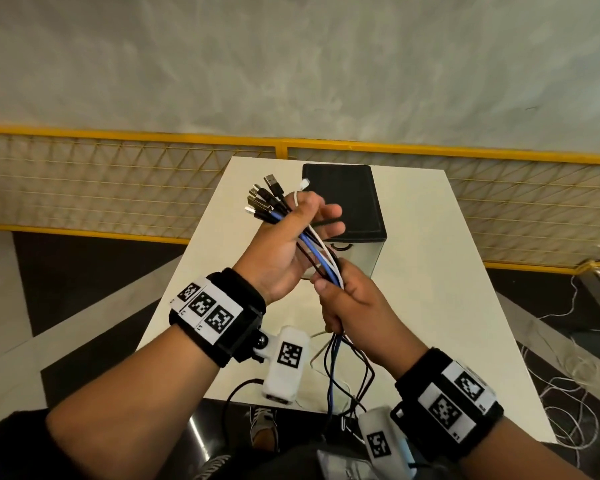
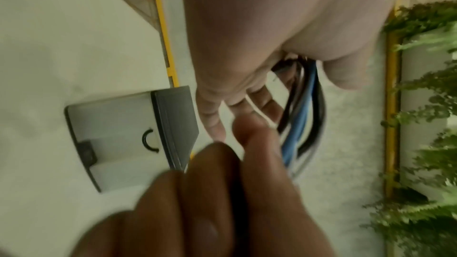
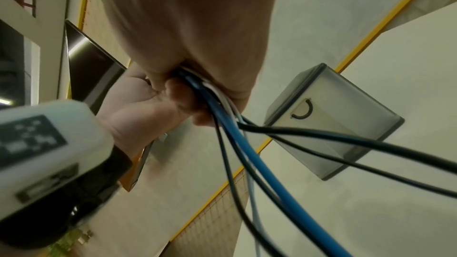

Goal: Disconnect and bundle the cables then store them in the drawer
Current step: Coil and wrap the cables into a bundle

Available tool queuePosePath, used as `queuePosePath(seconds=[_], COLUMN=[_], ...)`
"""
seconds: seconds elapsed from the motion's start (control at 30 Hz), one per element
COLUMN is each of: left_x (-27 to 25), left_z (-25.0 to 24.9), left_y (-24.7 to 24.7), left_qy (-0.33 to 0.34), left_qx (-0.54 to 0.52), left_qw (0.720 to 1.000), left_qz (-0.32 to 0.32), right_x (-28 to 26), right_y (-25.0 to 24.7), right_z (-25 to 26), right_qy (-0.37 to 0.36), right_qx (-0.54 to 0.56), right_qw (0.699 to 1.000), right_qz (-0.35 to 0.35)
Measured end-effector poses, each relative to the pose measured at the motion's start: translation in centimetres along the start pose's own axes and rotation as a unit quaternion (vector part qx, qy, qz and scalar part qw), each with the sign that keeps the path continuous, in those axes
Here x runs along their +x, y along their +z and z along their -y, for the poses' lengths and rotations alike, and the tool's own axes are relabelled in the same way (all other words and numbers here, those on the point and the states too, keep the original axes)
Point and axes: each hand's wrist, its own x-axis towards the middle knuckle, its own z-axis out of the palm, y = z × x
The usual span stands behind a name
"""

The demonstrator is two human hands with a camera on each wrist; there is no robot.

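At centre left of the head view, the left hand [image 1: 284, 251] holds the cables [image 1: 321, 258] near their plugs [image 1: 262, 199], thumb pressing, fingers half loose. Just right and lower, the right hand [image 1: 350, 303] is fisted round the same strands; their tails droop to the counter [image 1: 430, 306]. The drawer [image 1: 343, 202], upper centre, looks closed. Best keep the plugs level and coil evenly.

Blurring across fingers [image 2: 210, 202] in left wrist view; hiding cables [image 1: 321, 258] partly inside right hand [image 1: 352, 303]; running off bottom edge in right wrist view.
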Motion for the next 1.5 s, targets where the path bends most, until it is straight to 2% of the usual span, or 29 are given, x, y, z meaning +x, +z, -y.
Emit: queuePosePath(seconds=[0.17, 0.27, 0.33, 0.53, 0.67, 0.77, 0.93, 1.03, 1.1, 1.17, 1.23, 1.33, 1.5], left_x=[-0.6, -0.6, -0.4, 0.8, 0.9, 0.6, 0.0, -0.1, -0.1, -0.1, -0.2, 0.3, 1.0], left_z=[-0.6, -1.5, -2.1, -1.9, -0.8, 1.0, 3.2, 2.9, 2.9, 3.1, 3.0, 2.2, 1.2], left_y=[-2.4, -4.0, -4.9, -5.6, -5.4, -3.6, -1.6, -1.5, -1.8, -1.9, -1.6, -0.4, 0.9], left_qy=[-0.015, -0.064, -0.083, -0.060, -0.020, -0.017, -0.083, -0.116, -0.157, -0.165, -0.146, -0.122, -0.116], left_qx=[0.118, 0.084, 0.053, 0.045, -0.038, -0.093, 0.031, 0.136, 0.147, 0.093, 0.016, -0.099, -0.124], left_qw=[0.986, 0.978, 0.978, 0.992, 0.999, 0.995, 0.996, 0.984, 0.976, 0.979, 0.985, 0.987, 0.984], left_qz=[0.120, 0.179, 0.186, 0.106, 0.032, -0.019, -0.012, -0.021, 0.027, 0.079, 0.086, 0.021, -0.061], right_x=[0.0, -0.1, -0.2, -0.2, -0.2, 0.2, 0.5, 0.5, 0.4, 0.5, 0.5, 0.5, -0.1], right_y=[-1.0, -1.5, -1.6, -1.9, -2.1, -1.6, -0.9, -1.2, -1.5, -1.5, -1.4, -1.2, -1.4], right_z=[0.0, 0.0, -0.1, 0.1, 0.6, 0.3, -0.2, -0.3, -0.3, -0.5, -0.9, -1.5, -2.1], right_qy=[0.000, 0.018, 0.024, 0.049, 0.082, 0.056, 0.026, 0.008, -0.005, -0.003, 0.024, 0.057, 0.071], right_qx=[0.026, 0.051, 0.062, 0.074, 0.093, 0.037, -0.005, -0.030, -0.068, -0.093, -0.086, -0.072, -0.084], right_qw=[1.000, 0.998, 0.998, 0.995, 0.989, 0.996, 0.999, 0.999, 0.997, 0.995, 0.995, 0.994, 0.991], right_qz=[0.000, 0.011, 0.015, 0.056, 0.082, 0.052, 0.036, 0.025, 0.030, 0.040, 0.048, 0.066, 0.079])
